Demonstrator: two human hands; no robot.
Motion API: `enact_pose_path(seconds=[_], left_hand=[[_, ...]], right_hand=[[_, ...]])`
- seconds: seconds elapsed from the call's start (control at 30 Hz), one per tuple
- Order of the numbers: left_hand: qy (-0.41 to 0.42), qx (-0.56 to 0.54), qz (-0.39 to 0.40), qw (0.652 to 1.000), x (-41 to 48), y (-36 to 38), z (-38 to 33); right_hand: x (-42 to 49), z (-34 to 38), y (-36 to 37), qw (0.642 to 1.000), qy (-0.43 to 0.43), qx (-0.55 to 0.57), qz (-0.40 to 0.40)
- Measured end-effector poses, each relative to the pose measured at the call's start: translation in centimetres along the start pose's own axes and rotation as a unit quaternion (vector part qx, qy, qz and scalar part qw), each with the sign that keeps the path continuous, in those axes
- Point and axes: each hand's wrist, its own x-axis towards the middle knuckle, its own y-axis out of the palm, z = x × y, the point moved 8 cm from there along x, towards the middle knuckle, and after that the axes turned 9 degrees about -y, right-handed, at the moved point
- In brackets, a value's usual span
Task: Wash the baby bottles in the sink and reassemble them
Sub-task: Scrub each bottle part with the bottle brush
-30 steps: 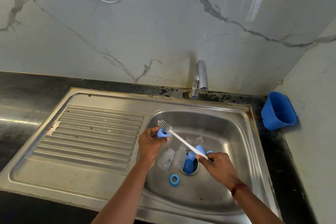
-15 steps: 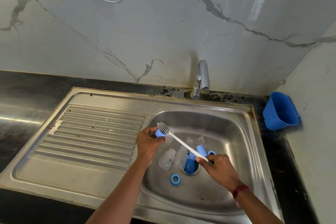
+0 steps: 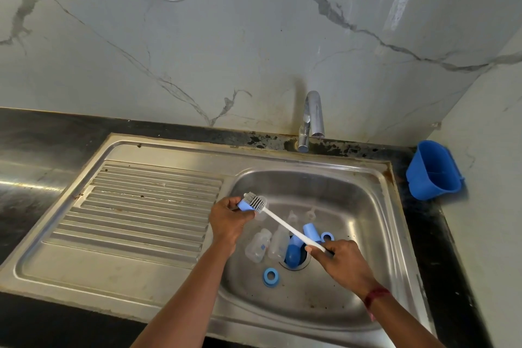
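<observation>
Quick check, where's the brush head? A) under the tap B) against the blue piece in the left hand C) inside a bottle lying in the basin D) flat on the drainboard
B: the brush head sits against the blue piece held by the left hand, while the right hand grips the handle.

In the sink (image 3: 169,271) lie two clear bottles (image 3: 255,246), two blue caps (image 3: 293,253) and two loose blue rings (image 3: 270,277), and a third ring (image 3: 243,205) sits in the left hand (image 3: 228,220), making three. Two pale shapes (image 3: 291,216) at the basin's back may be teats, though they are too faint to be sure. There is one brush (image 3: 285,224), one tap (image 3: 312,118), one blue tub (image 3: 433,171), and two hands counting the right hand (image 3: 343,261).
</observation>
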Motion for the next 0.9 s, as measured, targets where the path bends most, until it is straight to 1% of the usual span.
enact_pose_path(seconds=[0.13,0.2,0.27,0.37,0.5,0.63,0.77,0.9], left_hand=[[0.021,0.047,0.008,0.999,-0.6,0.2,-0.1],[0.013,0.074,0.017,0.997,-1.3,0.7,0.4],[-0.005,0.076,0.025,0.997,-1.8,1.0,1.2],[-0.018,0.096,0.056,0.994,-2.7,1.6,2.7],[-0.024,0.153,0.104,0.982,-3.9,2.6,4.7],[0.027,0.299,0.134,0.944,-4.2,3.5,6.0],[0.074,0.387,0.178,0.901,-3.8,4.6,7.3],[0.154,0.483,0.201,0.838,-3.8,6.2,7.3]], right_hand=[[-0.3,-0.4,0.2,1.000,0.002,0.003,0.004],[-0.2,-0.3,0.7,1.000,0.002,-0.012,0.013],[-0.2,-0.2,1.0,1.000,0.005,-0.016,0.017],[-0.6,-0.3,1.4,1.000,0.016,-0.004,0.016],[-1.1,-1.0,1.4,0.997,0.059,0.040,0.003],[-0.8,-1.9,1.7,0.992,0.096,0.076,-0.005],[-0.3,-2.0,2.5,0.990,0.117,0.078,-0.002],[-0.7,-2.9,3.8,0.984,0.156,0.083,-0.012]])
